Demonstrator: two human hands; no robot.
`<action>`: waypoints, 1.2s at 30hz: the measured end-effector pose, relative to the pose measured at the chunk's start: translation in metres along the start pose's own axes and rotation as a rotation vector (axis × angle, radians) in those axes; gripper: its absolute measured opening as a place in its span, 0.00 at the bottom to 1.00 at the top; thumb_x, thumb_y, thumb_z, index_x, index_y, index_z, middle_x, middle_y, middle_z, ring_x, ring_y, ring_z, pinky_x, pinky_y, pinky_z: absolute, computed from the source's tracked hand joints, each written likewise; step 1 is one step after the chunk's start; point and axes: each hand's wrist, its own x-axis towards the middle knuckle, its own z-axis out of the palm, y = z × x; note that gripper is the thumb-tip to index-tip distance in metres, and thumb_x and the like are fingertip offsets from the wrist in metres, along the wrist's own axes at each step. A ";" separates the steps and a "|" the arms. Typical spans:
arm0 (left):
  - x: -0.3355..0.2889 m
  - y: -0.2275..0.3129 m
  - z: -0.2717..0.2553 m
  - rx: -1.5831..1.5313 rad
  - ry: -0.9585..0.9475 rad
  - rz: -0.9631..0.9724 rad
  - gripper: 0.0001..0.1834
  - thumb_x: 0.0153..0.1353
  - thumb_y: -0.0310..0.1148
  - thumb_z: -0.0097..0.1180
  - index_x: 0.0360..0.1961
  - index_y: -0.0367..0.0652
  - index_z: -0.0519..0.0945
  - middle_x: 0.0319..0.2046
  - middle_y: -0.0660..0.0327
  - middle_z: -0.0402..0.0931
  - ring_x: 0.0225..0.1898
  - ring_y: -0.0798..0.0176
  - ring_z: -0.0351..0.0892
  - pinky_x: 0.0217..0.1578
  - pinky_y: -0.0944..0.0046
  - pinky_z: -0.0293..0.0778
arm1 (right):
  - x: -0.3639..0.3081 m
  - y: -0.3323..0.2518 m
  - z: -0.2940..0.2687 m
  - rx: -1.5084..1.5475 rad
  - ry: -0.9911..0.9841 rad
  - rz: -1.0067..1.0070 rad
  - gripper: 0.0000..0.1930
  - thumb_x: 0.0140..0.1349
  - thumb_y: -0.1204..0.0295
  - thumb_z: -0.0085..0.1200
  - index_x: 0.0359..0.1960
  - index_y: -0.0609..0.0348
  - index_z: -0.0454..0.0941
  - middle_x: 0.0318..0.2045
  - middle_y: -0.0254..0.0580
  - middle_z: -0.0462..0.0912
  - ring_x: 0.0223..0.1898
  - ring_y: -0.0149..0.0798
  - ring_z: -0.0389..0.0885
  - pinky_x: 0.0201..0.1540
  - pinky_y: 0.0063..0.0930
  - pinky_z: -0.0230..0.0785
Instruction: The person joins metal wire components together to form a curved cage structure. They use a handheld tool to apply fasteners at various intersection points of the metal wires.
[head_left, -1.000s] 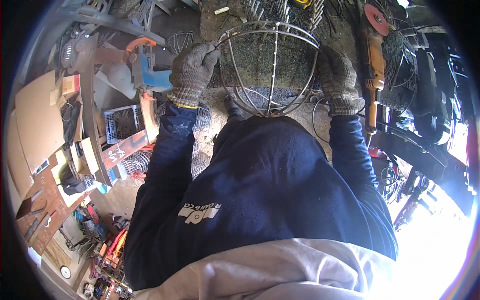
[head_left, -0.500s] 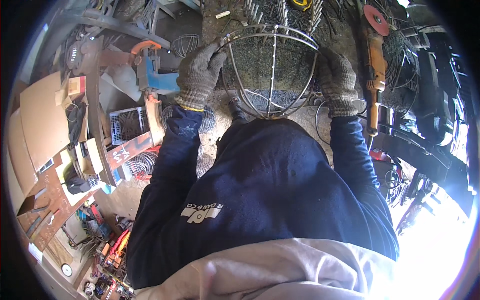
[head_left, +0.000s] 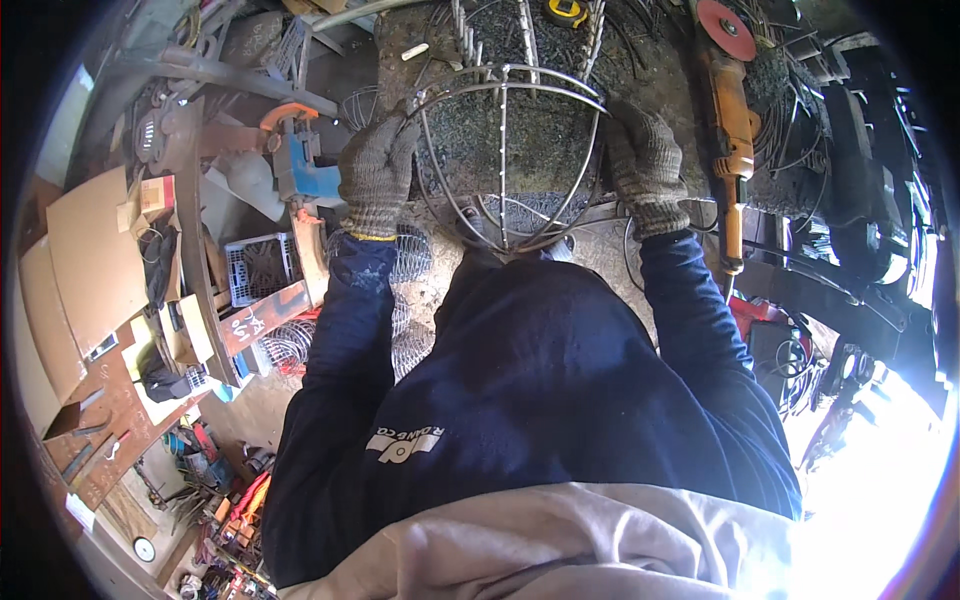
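A round metal wire frame (head_left: 503, 150) is held up at the near edge of a dark, gritty workbench (head_left: 650, 85). It has curved hoops and a straight rod with small bumps running down its middle. My left hand (head_left: 376, 175), in a grey knitted glove, is closed on the left side of its rim. My right hand (head_left: 645, 160), gloved alike, grips the rim on the right; its fingertips are partly hidden. The lower hoops hang close to the front of my dark sweatshirt.
An orange angle grinder (head_left: 733, 130) with a red disc lies right of my right hand. Upright metal rods (head_left: 528, 40), a yellow tape measure (head_left: 567, 11) and a pale stick (head_left: 414, 51) are at the back. A blue tool (head_left: 308, 165) stands left, near a plastic crate (head_left: 262, 268).
Both hands and the wire frame sit slightly further left and lower in the picture, as the whole view has shifted. Both hands keep their hold on the rim.
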 end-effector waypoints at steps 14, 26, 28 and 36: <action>0.000 -0.001 -0.005 0.018 -0.010 0.056 0.15 0.65 0.35 0.66 0.49 0.37 0.86 0.41 0.49 0.86 0.43 0.46 0.86 0.46 0.53 0.79 | -0.002 -0.002 0.001 0.030 -0.021 0.057 0.16 0.68 0.62 0.58 0.53 0.54 0.85 0.45 0.53 0.87 0.49 0.57 0.85 0.54 0.47 0.76; 0.003 -0.002 -0.003 -0.051 -0.060 0.034 0.14 0.67 0.35 0.65 0.49 0.37 0.86 0.44 0.48 0.86 0.45 0.45 0.87 0.48 0.53 0.80 | -0.007 0.009 0.007 -0.075 0.092 -0.033 0.18 0.65 0.60 0.62 0.53 0.54 0.85 0.46 0.52 0.88 0.49 0.55 0.86 0.53 0.45 0.78; 0.004 -0.006 -0.001 -0.081 -0.057 0.061 0.15 0.67 0.34 0.65 0.49 0.37 0.86 0.44 0.48 0.87 0.45 0.46 0.87 0.48 0.53 0.80 | -0.006 0.006 0.008 -0.114 0.087 -0.008 0.18 0.65 0.60 0.62 0.52 0.54 0.85 0.45 0.51 0.88 0.49 0.54 0.86 0.53 0.44 0.78; 0.007 -0.003 -0.003 -0.050 -0.080 0.046 0.14 0.67 0.33 0.64 0.49 0.36 0.85 0.45 0.47 0.86 0.46 0.45 0.86 0.50 0.53 0.79 | -0.009 0.013 0.010 -0.040 0.111 -0.018 0.17 0.65 0.62 0.63 0.52 0.54 0.86 0.45 0.51 0.88 0.49 0.54 0.87 0.53 0.43 0.79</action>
